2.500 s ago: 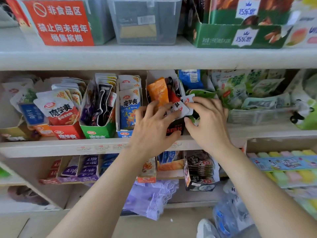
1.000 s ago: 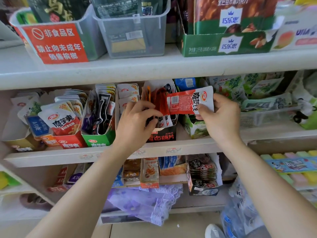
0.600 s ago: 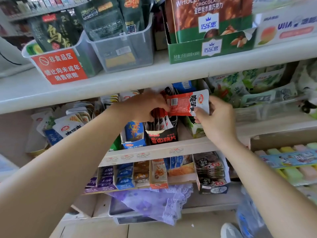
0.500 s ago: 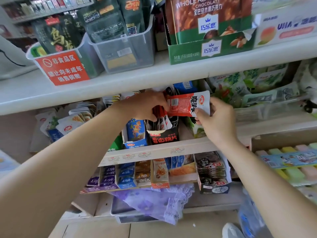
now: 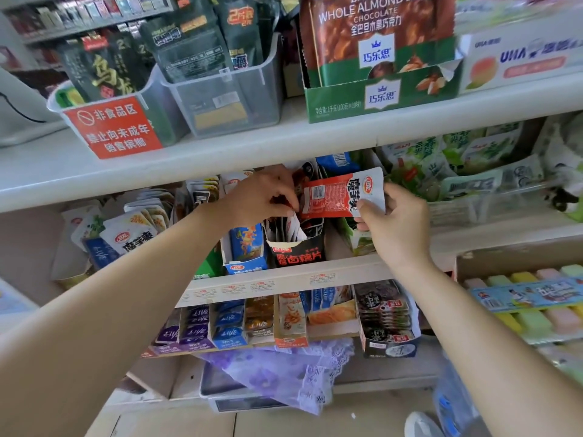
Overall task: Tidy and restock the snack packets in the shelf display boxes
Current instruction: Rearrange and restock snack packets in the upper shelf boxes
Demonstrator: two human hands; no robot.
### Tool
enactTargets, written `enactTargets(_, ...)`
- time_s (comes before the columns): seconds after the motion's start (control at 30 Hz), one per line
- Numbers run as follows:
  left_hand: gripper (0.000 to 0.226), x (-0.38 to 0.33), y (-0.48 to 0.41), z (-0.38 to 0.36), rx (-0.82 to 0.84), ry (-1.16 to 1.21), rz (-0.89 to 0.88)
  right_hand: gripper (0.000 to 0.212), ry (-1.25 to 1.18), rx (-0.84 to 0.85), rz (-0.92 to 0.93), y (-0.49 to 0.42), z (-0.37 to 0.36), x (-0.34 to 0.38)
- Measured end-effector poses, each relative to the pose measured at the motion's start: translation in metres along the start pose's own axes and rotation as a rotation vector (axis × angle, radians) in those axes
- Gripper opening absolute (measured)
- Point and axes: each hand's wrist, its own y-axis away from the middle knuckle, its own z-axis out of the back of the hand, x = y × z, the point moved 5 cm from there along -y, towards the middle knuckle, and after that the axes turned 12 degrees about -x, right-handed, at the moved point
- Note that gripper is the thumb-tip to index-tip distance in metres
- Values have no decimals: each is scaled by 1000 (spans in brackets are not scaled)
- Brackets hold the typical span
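R hand [image 5: 398,223] pinches red pkt [image 5: 333,197], above black box [image 5: 300,254]

Black box [image 5: 299,255] crammed full, upper shelf [image 5: 284,143] close overhead

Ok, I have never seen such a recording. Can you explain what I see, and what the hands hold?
There is no machine here: a person wears a camera on the head, so the one picture looks forward and down at their two bare arms. In front is a shop shelf with open display boxes full of snack packets, such as the black box and the blue box beside it. The right hand pinches one end of a red packet, held sideways above the black box. The left hand has its fingers curled at the packet's other end; whether they grip it is hidden.
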Motion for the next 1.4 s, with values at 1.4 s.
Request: enactTargets(1.4,11,-63,206,52,-1072,128,631,21,-430,307,-312,38,-23,28)
